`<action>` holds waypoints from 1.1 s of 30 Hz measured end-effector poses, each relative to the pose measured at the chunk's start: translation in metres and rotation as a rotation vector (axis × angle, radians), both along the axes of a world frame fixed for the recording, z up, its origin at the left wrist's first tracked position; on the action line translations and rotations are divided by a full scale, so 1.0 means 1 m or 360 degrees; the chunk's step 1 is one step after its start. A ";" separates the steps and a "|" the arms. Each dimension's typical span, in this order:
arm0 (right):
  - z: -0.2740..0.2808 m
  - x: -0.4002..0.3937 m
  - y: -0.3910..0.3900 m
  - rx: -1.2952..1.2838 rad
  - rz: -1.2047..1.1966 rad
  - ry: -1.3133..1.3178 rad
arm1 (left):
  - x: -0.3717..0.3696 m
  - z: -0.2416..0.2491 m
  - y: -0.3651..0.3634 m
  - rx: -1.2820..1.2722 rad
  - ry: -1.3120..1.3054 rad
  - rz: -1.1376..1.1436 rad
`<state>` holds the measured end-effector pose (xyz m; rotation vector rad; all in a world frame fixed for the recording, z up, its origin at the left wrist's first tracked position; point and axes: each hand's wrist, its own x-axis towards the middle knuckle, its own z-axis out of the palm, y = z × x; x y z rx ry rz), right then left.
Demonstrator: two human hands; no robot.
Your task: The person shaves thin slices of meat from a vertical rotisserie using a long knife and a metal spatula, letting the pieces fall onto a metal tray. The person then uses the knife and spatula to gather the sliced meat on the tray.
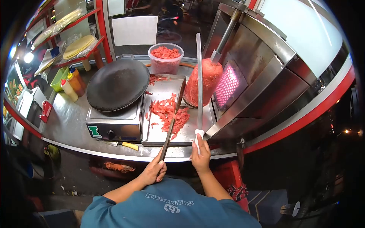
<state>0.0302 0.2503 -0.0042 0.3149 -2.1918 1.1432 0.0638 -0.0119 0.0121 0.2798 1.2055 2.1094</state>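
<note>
In the head view, our left hand (153, 171) gripped a dark tool (171, 125) whose tip lay in meat shavings (167, 112) on the tray (159, 133). Our right hand (200, 152) clasped a long knife (199, 76) upright beside the meat cone (207, 81).

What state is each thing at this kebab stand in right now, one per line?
Left hand: grip closed on the dark-handled tool.
Right hand: grip closed on the long white-handled knife, blade upright.
Red meat cone on the spit: upright, partly shaved.
Heater panel: glowing pink, on.
Steel tray: holds cut red meat strips.
Clear plastic tub: open, full of meat.
Round black griddle: bare.
</note>
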 end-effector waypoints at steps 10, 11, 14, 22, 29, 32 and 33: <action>-0.035 0.030 0.019 -0.0300 0.0098 -0.0312 | -0.004 0.000 0.009 -0.0500 0.0303 -0.0041; -0.027 0.011 0.020 -0.0161 0.0075 -0.0224 | -0.005 -0.002 0.012 -0.0506 0.0294 -0.0028; -0.024 0.010 0.019 0.0027 -0.0015 -0.0146 | -0.010 0.001 0.017 -0.0554 0.0322 -0.0011; -0.042 0.054 0.017 0.0193 -0.0121 -0.0104 | -0.022 -0.003 0.021 -0.0535 0.0380 -0.0022; -0.037 0.064 0.016 0.0266 -0.0201 -0.0223 | -0.034 0.002 0.032 -0.0474 0.0383 0.0018; -0.082 0.119 0.026 0.0021 -0.0123 -0.0383 | -0.038 0.004 0.043 -0.0363 0.0368 0.0049; -0.071 0.109 0.026 0.0109 -0.0106 -0.0323 | -0.039 0.004 0.044 -0.0319 0.0353 0.0053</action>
